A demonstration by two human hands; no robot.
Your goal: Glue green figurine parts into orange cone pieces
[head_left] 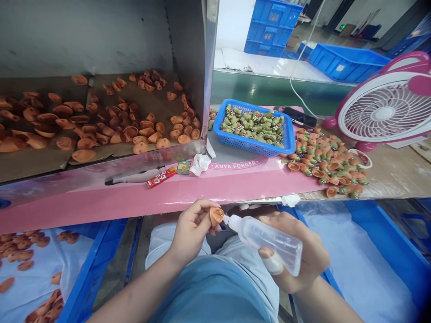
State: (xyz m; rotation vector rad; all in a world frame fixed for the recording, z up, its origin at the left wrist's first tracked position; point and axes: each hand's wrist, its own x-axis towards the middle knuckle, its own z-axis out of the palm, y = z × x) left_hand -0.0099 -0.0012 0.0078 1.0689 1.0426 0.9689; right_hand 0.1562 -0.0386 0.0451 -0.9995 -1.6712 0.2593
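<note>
Between the fingers of my left hand (193, 226) is a small orange hollow cup-shaped piece (216, 216), its open side facing right. My right hand (299, 251) is wrapped round a clear squeeze bottle (271, 240) with a white cap and narrow nozzle. The nozzle tip points left at the orange piece, right at its rim; whether it touches I cannot tell. Both hands are above my lap, just in front of the pink-covered table edge (188, 197). A white wrap (274, 264) covers part of a right-hand finger.
A metal-sided box (207, 89) holds many orange pieces. Green figure parts fill a blue basket (254, 150); a pile of joined orange-and-green pieces (323, 163) lies beside it. A pink fan (384, 112) stands right. Blue crates (84, 273) flank my lap. A red packet (161, 177) lies ahead.
</note>
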